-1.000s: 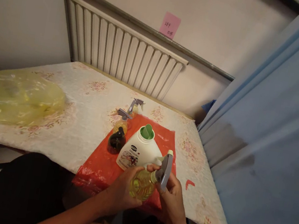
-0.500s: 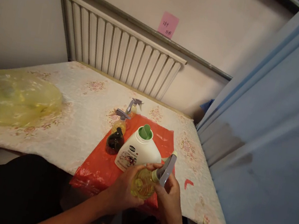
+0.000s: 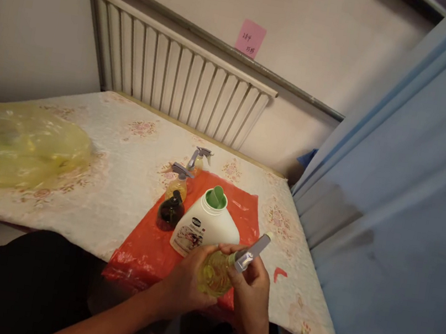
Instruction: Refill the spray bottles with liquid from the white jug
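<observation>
My left hand (image 3: 184, 281) is wrapped round a small round bottle of yellow liquid (image 3: 213, 273), held over the near edge of the table. My right hand (image 3: 251, 291) grips the bottle's grey spray head (image 3: 251, 253), which points up and to the right. Just behind stands a white jug with a green cap (image 3: 205, 224) on a red plastic sheet (image 3: 160, 247). A dark brown pump bottle (image 3: 170, 211) and two more yellow spray bottles, one (image 3: 179, 181) near it and one (image 3: 200, 159) farther back, stand to the left of the jug.
The table carries a pale flowered cloth (image 3: 121, 174). A yellow plastic bag (image 3: 17, 144) lies at its left. A white radiator (image 3: 168, 83) and a pink note (image 3: 250, 38) are on the wall behind. A blue curtain (image 3: 400, 216) hangs close on the right.
My right hand has turned the spray head, so its nozzle swung from pointing up to pointing up and right. The bottle has stayed in my left hand.
</observation>
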`<state>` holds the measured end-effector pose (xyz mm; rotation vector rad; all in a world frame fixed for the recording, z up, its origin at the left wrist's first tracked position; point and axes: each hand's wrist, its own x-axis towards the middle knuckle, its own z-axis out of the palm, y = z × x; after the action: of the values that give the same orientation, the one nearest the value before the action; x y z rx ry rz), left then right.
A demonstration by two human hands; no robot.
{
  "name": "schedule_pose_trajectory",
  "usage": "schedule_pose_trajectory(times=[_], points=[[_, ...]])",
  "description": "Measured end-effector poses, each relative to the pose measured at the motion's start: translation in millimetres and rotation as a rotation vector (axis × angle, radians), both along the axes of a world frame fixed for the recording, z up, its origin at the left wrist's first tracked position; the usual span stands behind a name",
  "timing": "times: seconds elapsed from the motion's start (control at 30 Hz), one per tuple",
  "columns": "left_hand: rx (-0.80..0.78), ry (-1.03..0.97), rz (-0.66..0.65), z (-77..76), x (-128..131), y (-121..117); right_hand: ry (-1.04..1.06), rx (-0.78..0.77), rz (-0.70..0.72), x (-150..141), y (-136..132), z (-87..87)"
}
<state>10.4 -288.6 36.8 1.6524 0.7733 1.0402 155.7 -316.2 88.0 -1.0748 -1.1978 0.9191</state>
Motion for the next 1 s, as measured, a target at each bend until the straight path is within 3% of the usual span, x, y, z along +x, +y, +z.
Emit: schedule_pose_trajectory(times=[0.27, 0.47, 0.7, 1.0], points=[[0.037, 0.029, 0.034, 8.8, -3, 0, 0.009, -0.064, 0.051, 7, -3, -4.4], [0.056, 0.079, 0.102, 13.8, 3, 0, 0.05, -0.068, -0.119, -1, 0, 1.9], [0.047, 0.1, 0.122, 8.1, 11, 0, 0.145, -0.075, -0.344, -11, 3, -2.5], [0.097, 0.062, 0.128, 5.2, 15, 2, -0.013, -0.054, -0.234, -5, -7, -0.1]])
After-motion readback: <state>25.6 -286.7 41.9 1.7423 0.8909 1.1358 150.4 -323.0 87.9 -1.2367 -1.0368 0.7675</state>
